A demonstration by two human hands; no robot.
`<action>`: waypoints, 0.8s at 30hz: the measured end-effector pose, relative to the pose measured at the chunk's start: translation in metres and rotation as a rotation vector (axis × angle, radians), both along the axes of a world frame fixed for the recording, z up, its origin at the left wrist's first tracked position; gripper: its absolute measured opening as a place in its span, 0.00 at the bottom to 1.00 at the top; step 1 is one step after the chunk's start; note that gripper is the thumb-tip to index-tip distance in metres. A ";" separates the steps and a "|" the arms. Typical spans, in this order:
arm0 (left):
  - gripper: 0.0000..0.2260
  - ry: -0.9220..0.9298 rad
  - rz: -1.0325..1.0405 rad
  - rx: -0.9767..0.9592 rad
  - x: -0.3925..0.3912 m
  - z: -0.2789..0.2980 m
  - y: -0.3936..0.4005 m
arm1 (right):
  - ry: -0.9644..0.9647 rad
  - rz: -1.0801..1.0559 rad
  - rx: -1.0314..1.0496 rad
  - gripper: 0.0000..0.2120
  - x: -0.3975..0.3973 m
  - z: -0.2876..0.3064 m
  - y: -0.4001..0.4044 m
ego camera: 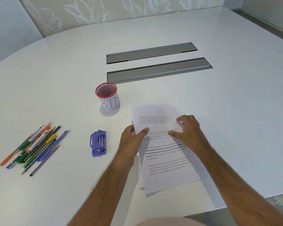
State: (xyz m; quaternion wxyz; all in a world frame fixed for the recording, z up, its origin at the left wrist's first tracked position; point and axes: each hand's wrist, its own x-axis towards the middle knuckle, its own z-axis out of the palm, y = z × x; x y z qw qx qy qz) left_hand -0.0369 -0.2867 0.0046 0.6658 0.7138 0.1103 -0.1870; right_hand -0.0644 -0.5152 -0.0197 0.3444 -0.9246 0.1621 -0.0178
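Note:
A small stack of printed paper sheets [167, 162] lies on the white table [55, 79] in front of me. My left hand [132, 137] pinches the stack's left edge, thumb on top of the page and fingers under it. My right hand [189, 129] grips the right edge near the top, fingers curled over the sheet. A purple hole punch [98, 143] sits just left of my left hand. Further left lies a loose pile of several pens and pencils [34, 147]. A red mesh cup labelled BIN [108, 97] stands behind the papers.
Two grey metal cable flaps [153, 62] are set into the table beyond the cup. A thin white strip [180, 17] lies at the far edge. The table's near edge runs by my right forearm, with patterned carpet [278, 201] below.

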 end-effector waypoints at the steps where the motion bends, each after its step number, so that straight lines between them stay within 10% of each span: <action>1: 0.13 0.026 -0.003 -0.042 0.001 0.000 0.000 | -0.001 -0.001 0.000 0.30 0.000 0.000 0.000; 14: 0.25 0.198 0.178 -0.455 0.003 -0.009 0.010 | 0.005 0.006 0.011 0.31 0.000 0.002 0.000; 24: 0.15 -0.184 -0.108 0.084 -0.009 -0.003 0.006 | -0.117 -0.052 0.169 0.22 -0.002 0.000 -0.004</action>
